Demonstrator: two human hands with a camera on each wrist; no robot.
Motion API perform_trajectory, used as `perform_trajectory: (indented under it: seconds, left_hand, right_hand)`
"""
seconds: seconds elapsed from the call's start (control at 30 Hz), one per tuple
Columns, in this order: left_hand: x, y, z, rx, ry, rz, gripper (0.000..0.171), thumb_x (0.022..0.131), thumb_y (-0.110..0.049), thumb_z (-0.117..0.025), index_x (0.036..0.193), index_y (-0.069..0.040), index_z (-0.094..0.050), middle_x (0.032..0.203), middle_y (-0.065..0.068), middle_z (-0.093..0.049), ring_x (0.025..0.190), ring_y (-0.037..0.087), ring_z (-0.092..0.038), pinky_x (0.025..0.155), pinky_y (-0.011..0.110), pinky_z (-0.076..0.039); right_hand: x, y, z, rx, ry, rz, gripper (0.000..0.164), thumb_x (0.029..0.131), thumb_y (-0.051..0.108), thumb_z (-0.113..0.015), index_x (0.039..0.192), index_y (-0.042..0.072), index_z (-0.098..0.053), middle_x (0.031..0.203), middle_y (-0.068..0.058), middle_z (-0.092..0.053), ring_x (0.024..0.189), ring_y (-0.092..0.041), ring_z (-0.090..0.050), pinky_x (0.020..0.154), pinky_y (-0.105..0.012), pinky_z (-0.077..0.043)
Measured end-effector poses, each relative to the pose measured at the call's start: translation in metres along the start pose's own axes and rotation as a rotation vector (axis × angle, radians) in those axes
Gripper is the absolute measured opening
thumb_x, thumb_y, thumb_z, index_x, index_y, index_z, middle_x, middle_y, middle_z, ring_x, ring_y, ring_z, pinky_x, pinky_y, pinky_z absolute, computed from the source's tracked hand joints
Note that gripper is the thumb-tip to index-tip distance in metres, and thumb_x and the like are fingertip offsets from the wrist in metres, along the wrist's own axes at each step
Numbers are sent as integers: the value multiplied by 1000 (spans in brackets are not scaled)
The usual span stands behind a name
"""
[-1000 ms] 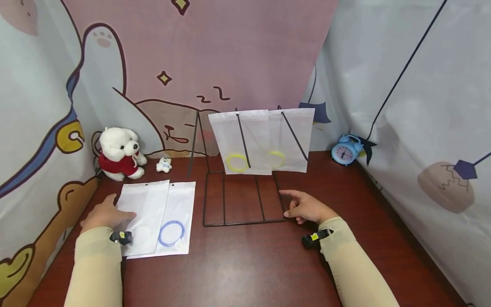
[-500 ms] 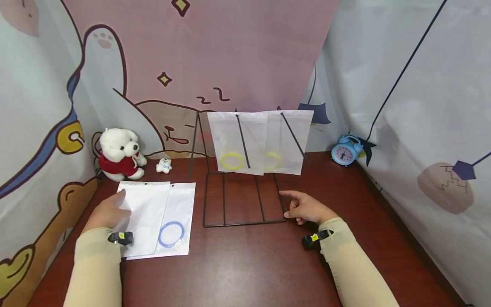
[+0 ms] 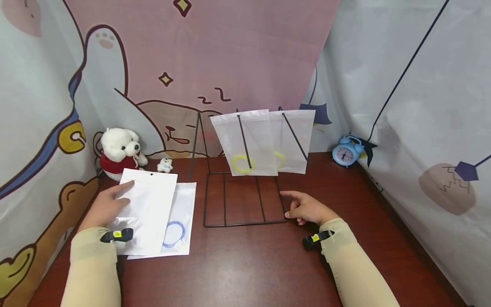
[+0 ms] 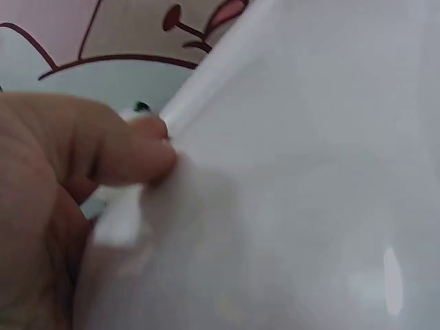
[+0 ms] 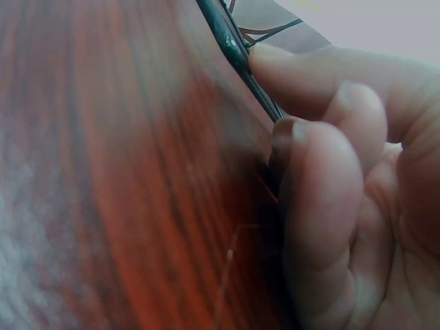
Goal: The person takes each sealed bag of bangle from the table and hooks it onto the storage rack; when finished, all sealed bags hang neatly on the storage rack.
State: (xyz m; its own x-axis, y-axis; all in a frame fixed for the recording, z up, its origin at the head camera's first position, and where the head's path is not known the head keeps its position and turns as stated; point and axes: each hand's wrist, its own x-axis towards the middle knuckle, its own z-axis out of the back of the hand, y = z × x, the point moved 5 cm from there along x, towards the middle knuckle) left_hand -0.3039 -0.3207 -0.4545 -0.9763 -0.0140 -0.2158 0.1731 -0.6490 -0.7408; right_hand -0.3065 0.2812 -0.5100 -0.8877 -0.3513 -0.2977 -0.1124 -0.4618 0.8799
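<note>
My left hand point(image 3: 104, 208) pinches the left edge of a white zip bag point(image 3: 149, 209), thumb on top, its upper end raised off the table. In the left wrist view the left hand point(image 4: 62, 165) holds that edge and the bag point(image 4: 309, 172) fills most of the picture. Partly under it lies a second white bag point(image 3: 183, 213) with a blue ring showing through. My right hand point(image 3: 308, 207) holds the right front corner of a black wire rack point(image 3: 245, 223); in the right wrist view fingers point(image 5: 323, 165) curl against its rod point(image 5: 230, 41). Two bags with yellow rings, a left bag point(image 3: 249, 136) and a right bag point(image 3: 293, 136), hang on the rack's slanted prongs.
A bare prong point(image 3: 194, 145) stands at the rack's left. Behind the bags on the table sit a white plush dog point(image 3: 119, 149) in red and a small white figurine point(image 3: 165, 165). A blue alarm clock point(image 3: 347, 150) stands at the back right. Patterned cloth encloses the table.
My left hand has taken the top bag by its left edge and lifted its upper end; it now covers more of the blue-ring bag. The hanging bags sway. The right hand has stayed put.
</note>
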Motion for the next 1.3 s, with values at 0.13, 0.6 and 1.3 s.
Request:
perform_trajectory:
  seconds: [0.13, 0.6, 1.3]
  left_hand:
    - [-3, -17, -4, -10, -6, -93, 63, 108, -16, -51, 168, -19, -31, 173, 22, -21, 157, 55, -15, 113, 83, -23]
    - [-38, -82, -12, -31, -55, -378, 46, 108, -15, -58, 153, -19, -57, 134, 22, -65, 76, 27, -58, 63, 41, -52]
    - [-89, -135, -11, -138, -39, -609, 30, 106, -5, -58, 132, -8, -74, 121, -15, -71, 88, 18, -77, 72, 32, -63]
  right_hand:
    - [-1, 0, -1, -1, -6, -7, 81, 91, 6, -81, 161, 13, -42, 73, -4, -54, 49, -14, -48, 51, -28, -51]
    - [-3, 2, -2, -23, -10, -3, 80, 92, 6, -80, 161, 11, -41, 74, -5, -55, 49, -13, -49, 50, -27, -51]
    - [-3, 3, -1, -16, -11, -1, 80, 91, 6, -81, 161, 11, -42, 73, -5, -54, 50, -14, -48, 50, -27, -51]
